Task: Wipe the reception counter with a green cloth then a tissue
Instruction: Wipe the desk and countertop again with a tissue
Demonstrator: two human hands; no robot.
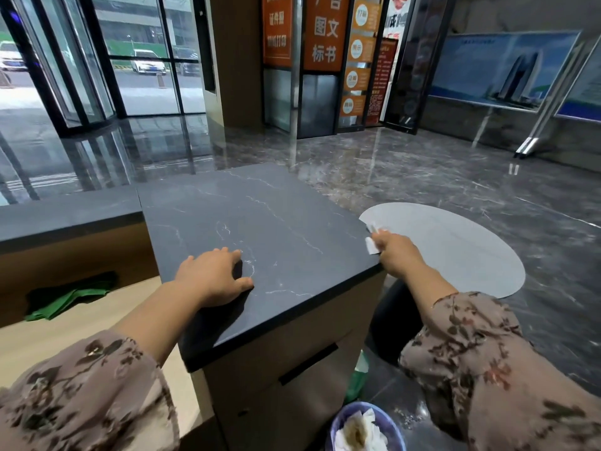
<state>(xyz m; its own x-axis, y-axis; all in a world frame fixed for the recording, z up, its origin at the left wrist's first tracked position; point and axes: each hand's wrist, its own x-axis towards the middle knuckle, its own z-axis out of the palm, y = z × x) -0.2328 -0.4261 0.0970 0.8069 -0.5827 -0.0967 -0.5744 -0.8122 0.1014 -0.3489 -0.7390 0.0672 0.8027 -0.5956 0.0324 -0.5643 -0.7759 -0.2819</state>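
Observation:
The reception counter [276,222] has a dark marble top with pale veins. My left hand [213,275] rests flat on its near part, fingers spread. My right hand [395,252] grips a white tissue [372,239] against the counter's right edge, near the corner. The green cloth [70,299] lies crumpled on the lower wooden desk to the left, away from both hands.
A blue waste bin [367,428] with used tissues stands on the floor below the counter's near corner. A grey oval mat [455,249] lies on the glossy marble floor to the right. A lower dark ledge [65,213] runs left of the counter.

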